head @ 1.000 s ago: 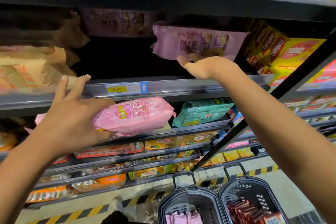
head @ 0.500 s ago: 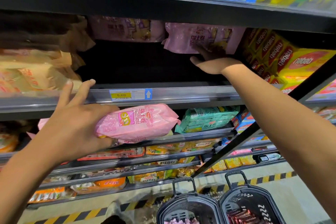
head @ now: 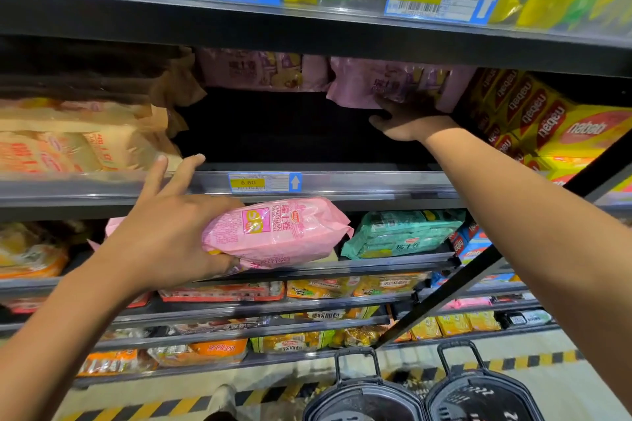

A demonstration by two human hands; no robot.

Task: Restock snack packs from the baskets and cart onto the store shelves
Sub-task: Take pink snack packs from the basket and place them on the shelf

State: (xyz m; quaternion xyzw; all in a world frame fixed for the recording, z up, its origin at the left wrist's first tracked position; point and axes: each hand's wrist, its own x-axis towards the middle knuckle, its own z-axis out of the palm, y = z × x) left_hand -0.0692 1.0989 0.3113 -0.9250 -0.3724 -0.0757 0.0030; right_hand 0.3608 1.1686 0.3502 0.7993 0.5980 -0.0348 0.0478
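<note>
My left hand (head: 164,236) grips a soft, crinkly pink snack pack (head: 273,232) just below the shelf rail (head: 342,181). At one o'clock, my right hand (head: 407,120) presses a glossy mauve pack (head: 393,85) into the shadowed shelf; I cannot tell how its fingers lie.

A shop aisle — tiered metal shelves (head: 342,186) packed with bagged and boxed snacks, each rail edged with a clear strip carrying yellow price tags (head: 247,182) marked 6.60 and 8.00, with barcodes and blue arrows. On the floor below stand two black shopping baskets (head: 362,396) beside yellow-and-black hazard tape (head: 533,359) — retail fittings throughout.
</note>
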